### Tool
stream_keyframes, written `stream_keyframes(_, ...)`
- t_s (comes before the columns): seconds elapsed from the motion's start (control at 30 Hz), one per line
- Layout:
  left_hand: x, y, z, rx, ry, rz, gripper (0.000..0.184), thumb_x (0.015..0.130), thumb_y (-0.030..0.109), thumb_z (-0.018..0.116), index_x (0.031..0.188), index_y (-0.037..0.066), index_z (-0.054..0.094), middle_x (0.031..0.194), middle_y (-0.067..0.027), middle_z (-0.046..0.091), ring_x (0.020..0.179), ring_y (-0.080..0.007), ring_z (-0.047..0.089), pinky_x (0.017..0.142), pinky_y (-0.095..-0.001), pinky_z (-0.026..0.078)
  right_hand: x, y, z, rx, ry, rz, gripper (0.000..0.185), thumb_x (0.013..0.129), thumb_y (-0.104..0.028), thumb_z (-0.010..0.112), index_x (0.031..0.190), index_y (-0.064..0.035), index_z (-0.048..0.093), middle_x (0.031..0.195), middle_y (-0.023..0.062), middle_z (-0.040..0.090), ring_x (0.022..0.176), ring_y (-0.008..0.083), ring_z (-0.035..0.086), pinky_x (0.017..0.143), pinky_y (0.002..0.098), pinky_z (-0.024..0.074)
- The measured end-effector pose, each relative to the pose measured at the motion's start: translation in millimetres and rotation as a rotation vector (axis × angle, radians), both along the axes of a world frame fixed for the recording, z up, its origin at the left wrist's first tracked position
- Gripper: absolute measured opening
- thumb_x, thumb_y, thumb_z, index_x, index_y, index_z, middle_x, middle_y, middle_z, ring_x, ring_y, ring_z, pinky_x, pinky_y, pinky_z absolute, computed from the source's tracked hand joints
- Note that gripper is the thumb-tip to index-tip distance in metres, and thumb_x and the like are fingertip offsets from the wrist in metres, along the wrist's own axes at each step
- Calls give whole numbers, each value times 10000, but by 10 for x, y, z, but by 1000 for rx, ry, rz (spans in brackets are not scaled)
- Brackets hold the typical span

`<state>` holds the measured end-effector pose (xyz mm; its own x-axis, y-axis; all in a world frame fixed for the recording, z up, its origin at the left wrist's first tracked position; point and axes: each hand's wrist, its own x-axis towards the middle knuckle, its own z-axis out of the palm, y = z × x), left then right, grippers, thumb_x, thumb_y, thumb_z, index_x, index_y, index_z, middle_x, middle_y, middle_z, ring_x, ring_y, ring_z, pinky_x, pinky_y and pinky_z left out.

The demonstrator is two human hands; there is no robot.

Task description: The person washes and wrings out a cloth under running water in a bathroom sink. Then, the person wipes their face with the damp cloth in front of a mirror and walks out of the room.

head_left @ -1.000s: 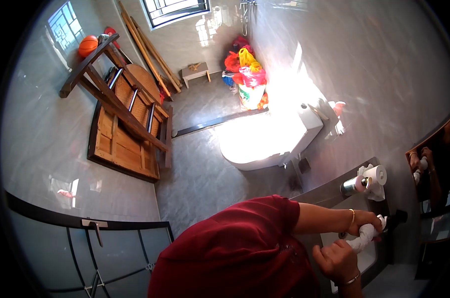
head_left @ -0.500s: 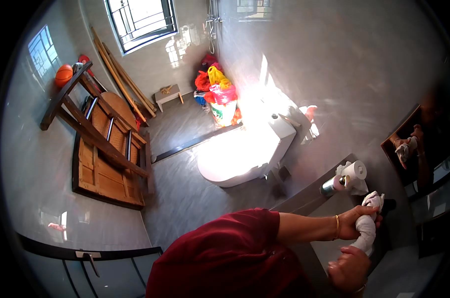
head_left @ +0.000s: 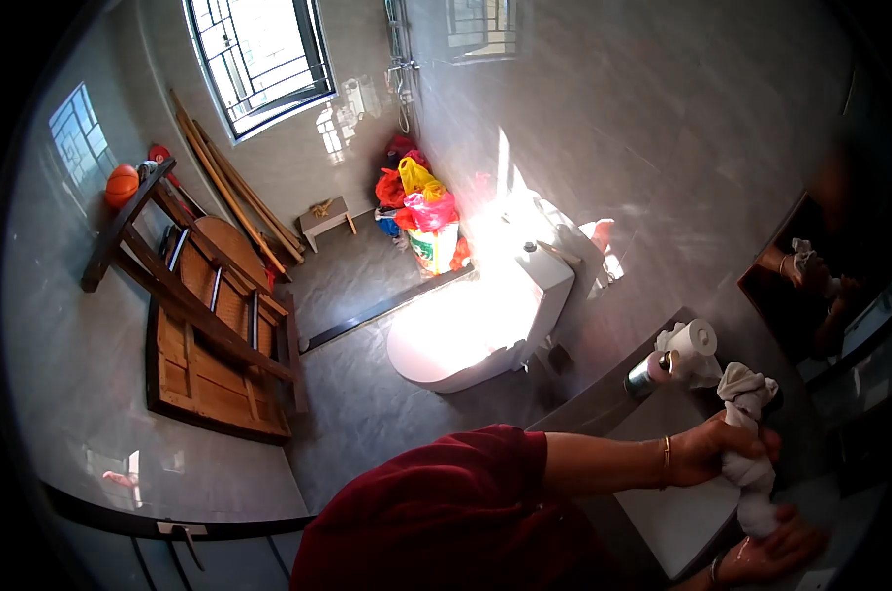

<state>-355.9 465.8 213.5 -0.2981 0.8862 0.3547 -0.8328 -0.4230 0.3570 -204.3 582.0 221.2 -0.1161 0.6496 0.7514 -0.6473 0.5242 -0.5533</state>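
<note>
A twisted white cloth (head_left: 751,473) hangs between both hands over the right side of the sink (head_left: 674,483), its bunched top end sticking up past the upper hand. My left hand (head_left: 714,451), with a gold bracelet at its wrist, is closed round the upper part of the cloth. Lower down, my right hand (head_left: 779,550) grips the bottom end; its fingers are partly blurred and in shade. The left arm comes out of a dark red sleeve and crosses the near edge of the sink.
A pump bottle (head_left: 649,374) and a paper roll (head_left: 697,340) stand beside the sink. The mirror (head_left: 810,286) is at the right. Beyond are a sunlit toilet (head_left: 466,335), colourful bags (head_left: 428,212), a small stool (head_left: 326,221) and wooden furniture (head_left: 215,335) against the wall.
My right hand has moved down and to the right with its end of the cloth. The cloth now runs more upright in view. The whole view has shifted, with the room's things now further left.
</note>
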Motion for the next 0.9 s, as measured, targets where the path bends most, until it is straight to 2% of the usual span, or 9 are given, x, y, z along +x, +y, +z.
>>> stream_keyframes(0.1,-57,15,-31,6,367,125,325,737,130,652,1014,21,523,945,-81,587,896,-169,557,830,-301,436,373,1148,-721,448,-609,-400,221,840,-182,612,987,-21,579,981,118,564,989,270,531,993,501,331)
stream_keyframes(0.2,27,56,14,-10,665,455,436,693,108,687,1052,35,451,930,-69,568,865,-167,546,784,-309,439,83,1096,-875,895,-690,-646,313,919,-280,464,1104,-39,543,1082,120,560,1026,264,528,1007,478,328)
stream_keyframes(0.3,94,149,-99,-19,947,481,512,619,113,724,1014,38,406,876,-91,538,833,-207,546,712,-320,450,-266,555,-585,961,-694,-347,348,917,-277,431,1149,-27,502,1162,176,512,1008,261,535,985,428,366)
stream_keyframes(0.37,117,95,-62,-81,1151,307,526,568,63,680,1012,18,402,891,-143,512,836,-255,534,697,-326,438,-313,570,-668,672,-764,-74,308,926,-267,410,1122,-38,468,972,102,491,831,193,501,831,360,400)
stream_keyframes(0.43,189,164,-150,107,1331,559,509,550,52,666,990,14,413,860,-145,523,803,-267,550,658,-338,438,-377,691,-951,-377,-431,637,267,936,-258,389,1095,-48,434,782,29,471,653,126,468,678,293,434)
stream_keyframes(0.5,332,335,-373,216,1442,659,419,550,84,649,921,37,460,726,-115,547,664,-297,568,556,-374,429,-422,947,-971,-934,-319,1211,171,943,-233,379,989,-85,451,589,-40,337,483,70,345,512,241,383)
stream_keyframes(0.57,430,332,-354,229,1636,571,375,563,131,649,896,72,485,689,-99,550,626,-299,567,532,-397,419,-552,573,-413,-1052,-626,933,137,949,-212,364,912,-115,454,514,-56,229,399,48,225,413,218,319)
stream_keyframes(0.67,504,334,-341,309,1852,513,376,556,128,629,918,93,533,674,-117,563,623,-314,565,566,-408,426,-626,610,-483,-960,-706,980,107,945,-191,365,906,-132,446,490,-65,216,377,26,192,362,197,278)
stream_keyframes(0.9,703,478,-643,388,2143,465,287,690,258,638,964,215,565,792,-56,603,681,-250,604,532,-394,459,-754,471,-521,-746,-964,742,177,936,-202,367,795,-114,430,495,-36,296,353,60,248,331,235,317)
